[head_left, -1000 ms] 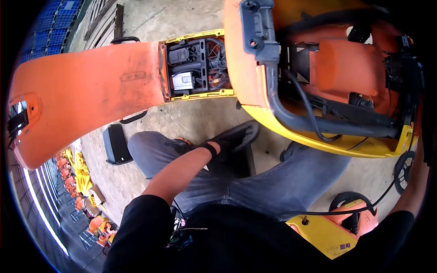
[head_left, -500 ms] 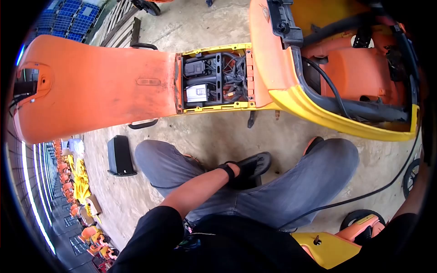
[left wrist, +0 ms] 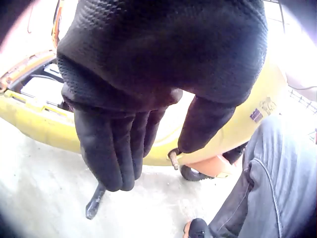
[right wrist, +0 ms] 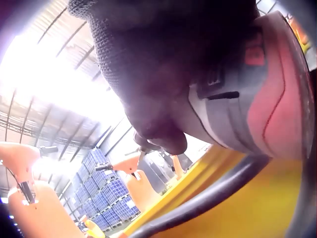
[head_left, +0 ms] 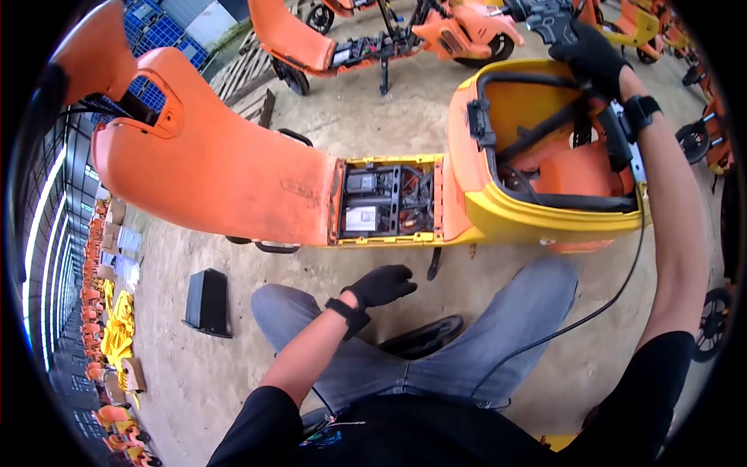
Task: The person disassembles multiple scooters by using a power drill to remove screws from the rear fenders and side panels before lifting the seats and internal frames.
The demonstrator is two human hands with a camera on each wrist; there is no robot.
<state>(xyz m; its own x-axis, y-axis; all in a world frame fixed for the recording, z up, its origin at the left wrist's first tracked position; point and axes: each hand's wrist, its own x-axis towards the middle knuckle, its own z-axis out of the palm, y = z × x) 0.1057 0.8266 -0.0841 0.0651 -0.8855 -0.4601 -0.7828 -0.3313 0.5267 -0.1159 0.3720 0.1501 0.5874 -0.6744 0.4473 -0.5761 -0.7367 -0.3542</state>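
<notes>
My right hand [head_left: 595, 62], in a black glove, grips a dark power drill [head_left: 548, 22] above the rear of an orange and yellow electric scooter [head_left: 241, 187]. In the right wrist view, the glove's fingers curl round the handle, and a red and grey part of the drill [right wrist: 277, 84] shows below them. My left hand [head_left: 381, 286], also gloved, hangs in front of the scooter's near side with nothing in it. Its fingers [left wrist: 126, 148] extend downward, relaxed. A floorboard compartment [head_left: 389, 198] is uncovered, with wiring and a silver box inside.
Between my knees lies a black padded piece [head_left: 420, 336]. A black box [head_left: 208, 302] stands on the concrete to the left. A black cable [head_left: 576, 323] crosses over my leg. Another scooter [head_left: 373, 47] stands behind, and blue crates [head_left: 152, 35] are stacked at the back left.
The view has tilted up. My left hand has come away from the black piece between my knees. My right hand has come into view with the drill, over the scooter's rear.
</notes>
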